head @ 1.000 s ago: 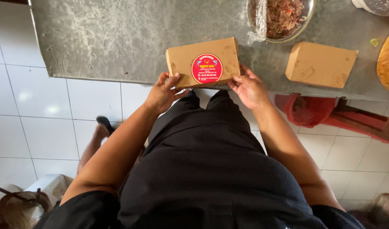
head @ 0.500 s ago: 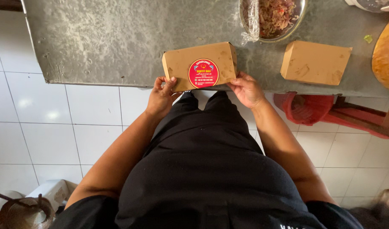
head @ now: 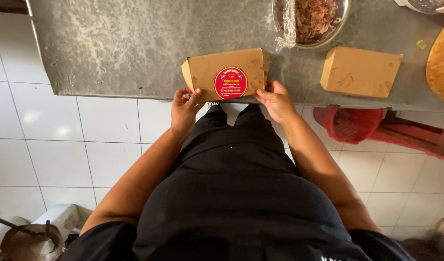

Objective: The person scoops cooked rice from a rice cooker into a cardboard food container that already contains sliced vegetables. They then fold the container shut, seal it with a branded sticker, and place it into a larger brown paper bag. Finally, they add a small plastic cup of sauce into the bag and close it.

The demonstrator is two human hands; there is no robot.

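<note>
Box: closed brown cardboard food box with a round red sticker sits at the near edge of the grey speckled stone counter, straight ahead of the person, sticker side facing the camera.
Long axis: runs left to right along the counter's edge, so each short end meets one hand.
Left hand: left hand is curled narrow at the box's lower left corner, thumb up against the front face, fingers tucked below the corner.
Right hand: right hand presses in at the lower right corner, fingers close together and touching the cardboard.
Grip: both hands are on the box from underneath and the sides; whether it is lifted clear or resting on the counter, the view cannot settle.
Nearer hand: neither has the edge, the box lies centred between them and just beyond the fingertips.
Neighbours: second plain brown cardboard box lies well apart to the right; round metal bowl of shredded reddish-brown food, part-covered in clear film, stands just behind the held box.
Right edge: rounded wooden board, only partly in frame.
Below: red plastic basket under the counter, white tiled floor all around.
</note>
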